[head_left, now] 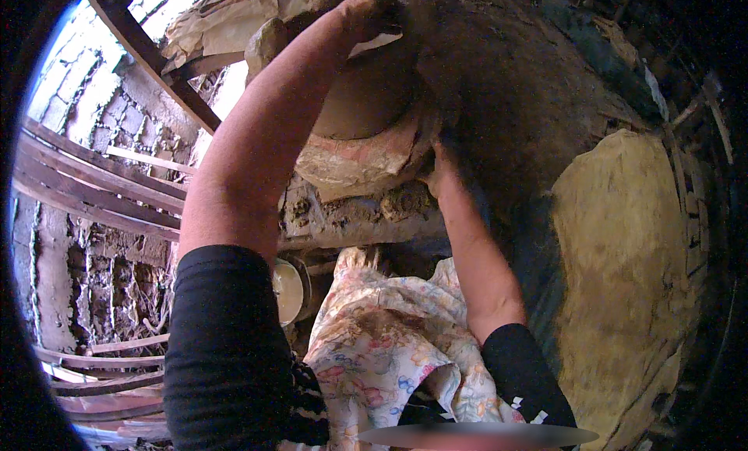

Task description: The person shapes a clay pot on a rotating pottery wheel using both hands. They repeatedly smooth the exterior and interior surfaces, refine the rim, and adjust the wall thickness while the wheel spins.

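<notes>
A wet clay pot (366,93) stands on a clay-smeared round support (354,163) at the top centre. My left hand (370,7) reaches over the pot's far rim, its fingers pressed on the clay and coated with mud. My right hand (440,167) lies against the pot's lower right side, mostly hidden in dark shadow. Both forearms are bare below black sleeves. A flowered cloth (382,350), stained with clay, covers my lap below the pot.
A large yellowish slab of clay (631,280) lies at the right. Wooden slats (93,186) and a rough brick wall (86,100) fill the left. A small pale bowl (287,291) sits under the work stand, and lumps of clay (265,42) lie behind the pot.
</notes>
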A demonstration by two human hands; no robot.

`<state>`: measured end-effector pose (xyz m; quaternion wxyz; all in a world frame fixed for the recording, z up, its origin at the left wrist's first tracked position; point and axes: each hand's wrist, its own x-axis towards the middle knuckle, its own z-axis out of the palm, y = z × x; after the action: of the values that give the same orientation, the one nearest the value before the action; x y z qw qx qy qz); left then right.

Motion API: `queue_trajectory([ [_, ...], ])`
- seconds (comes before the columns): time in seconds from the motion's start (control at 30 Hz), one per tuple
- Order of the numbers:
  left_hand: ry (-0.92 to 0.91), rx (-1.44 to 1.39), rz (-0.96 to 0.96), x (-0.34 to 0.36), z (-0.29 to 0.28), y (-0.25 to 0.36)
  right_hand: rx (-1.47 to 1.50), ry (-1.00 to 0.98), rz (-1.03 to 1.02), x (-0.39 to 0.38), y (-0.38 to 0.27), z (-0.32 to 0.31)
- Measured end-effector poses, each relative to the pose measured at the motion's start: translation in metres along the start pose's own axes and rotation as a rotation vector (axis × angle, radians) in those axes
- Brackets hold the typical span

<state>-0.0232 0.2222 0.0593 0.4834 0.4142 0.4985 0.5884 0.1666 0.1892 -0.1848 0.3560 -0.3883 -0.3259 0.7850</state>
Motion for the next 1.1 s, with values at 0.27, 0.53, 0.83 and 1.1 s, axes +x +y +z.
queue_trajectory([
  [0.27, -0.409, -0.113, -0.029, 0.039, -0.015, -0.019, -0.195, 0.093, -0.019, -0.011, 0.026, 0.002],
  [0.53, -0.226, 0.392, 0.125, -0.002, -0.008, 0.003, -0.164, 0.04, -0.04, -0.022, 0.025, 0.011],
  [0.83, 0.141, 1.237, 0.562, -0.072, -0.026, 0.024, -0.207, 0.065, -0.009, -0.022, 0.044, 0.014],
  [1.1, 0.131, 0.7, 0.069, -0.255, -0.133, -0.099, -0.083, -0.073, 0.003, -0.046, 0.006, 0.018],
])
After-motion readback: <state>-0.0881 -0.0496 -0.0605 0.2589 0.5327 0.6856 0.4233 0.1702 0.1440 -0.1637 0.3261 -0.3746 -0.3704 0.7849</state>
